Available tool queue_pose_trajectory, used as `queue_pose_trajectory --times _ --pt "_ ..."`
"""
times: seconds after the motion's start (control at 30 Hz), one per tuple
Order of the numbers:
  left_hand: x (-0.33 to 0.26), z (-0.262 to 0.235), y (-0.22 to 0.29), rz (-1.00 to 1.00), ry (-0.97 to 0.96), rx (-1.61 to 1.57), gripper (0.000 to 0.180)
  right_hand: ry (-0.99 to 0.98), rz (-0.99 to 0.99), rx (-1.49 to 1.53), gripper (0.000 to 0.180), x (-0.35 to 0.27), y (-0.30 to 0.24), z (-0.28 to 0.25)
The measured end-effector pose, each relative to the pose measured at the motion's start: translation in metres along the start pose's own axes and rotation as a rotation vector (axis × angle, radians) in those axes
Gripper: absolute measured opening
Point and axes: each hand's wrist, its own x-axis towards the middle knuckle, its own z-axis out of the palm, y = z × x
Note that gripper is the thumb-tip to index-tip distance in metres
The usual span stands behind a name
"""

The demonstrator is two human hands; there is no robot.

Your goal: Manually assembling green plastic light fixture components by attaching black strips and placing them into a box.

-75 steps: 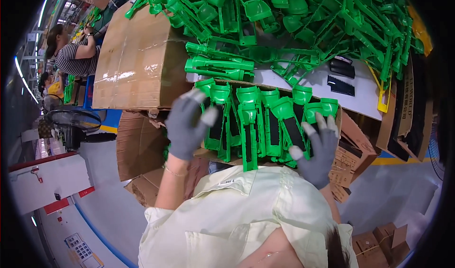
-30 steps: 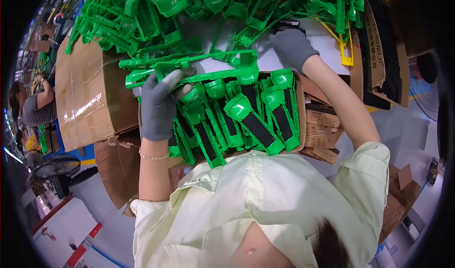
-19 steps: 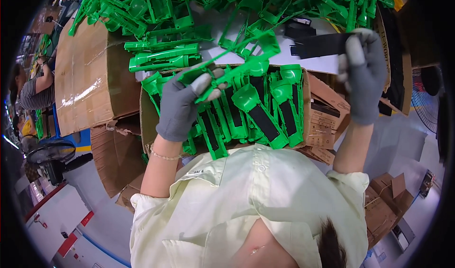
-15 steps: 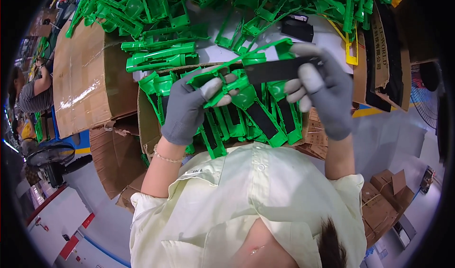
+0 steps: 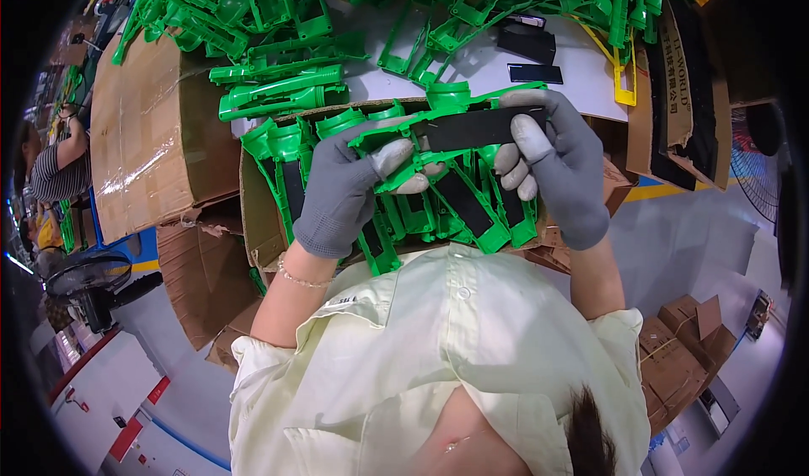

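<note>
In front of me, my left hand (image 5: 350, 185), in a grey glove with pale fingertips, grips the left end of a green plastic housing (image 5: 379, 137). A flat black strip (image 5: 480, 129) lies along the housing. My right hand (image 5: 560, 160), gloved alike, pinches the strip's right end, thumb on its face and fingers behind. Whether the strip is fully seated cannot be seen. Below both hands stands an open cardboard box (image 5: 254, 202) holding several similar green housings (image 5: 286, 143), some with black strips (image 5: 462, 202) in them.
A heap of green plastic parts (image 5: 270, 8) covers the white table's far side (image 5: 581, 80). Small black pieces (image 5: 535, 73) lie there, near a yellow frame (image 5: 625, 80). Cartons (image 5: 139, 131) flank the table; a fan (image 5: 88, 282) stands left. Another person (image 5: 63, 156) is at far left.
The black strip has come down against the green housing, and the housing has tilted more level. My right hand has shifted slightly left, uncovering a small black piece on the table.
</note>
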Motion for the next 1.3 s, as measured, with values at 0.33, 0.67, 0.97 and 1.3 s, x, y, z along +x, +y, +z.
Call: queue_pose_trajectory --times 0.33,0.67,0.97,1.3 --pt "-0.001 0.009 -0.004 -0.028 0.028 0.052 0.03 0.032 0.038 -0.2 0.019 -0.002 -0.003 0.005" --pt "-0.004 0.01 0.023 0.055 0.041 0.427 0.025 0.302 -0.462 -0.691 0.04 0.006 0.014 -0.007" --pt "-0.032 -0.001 0.009 -0.206 -0.005 0.574 0.02 -0.052 -0.27 -0.647 0.016 -0.047 0.058 0.006" --pt "-0.008 -0.012 0.059 -0.244 -0.155 0.667 0.019 0.046 -0.265 -0.612 0.02 -0.042 0.048 0.009"
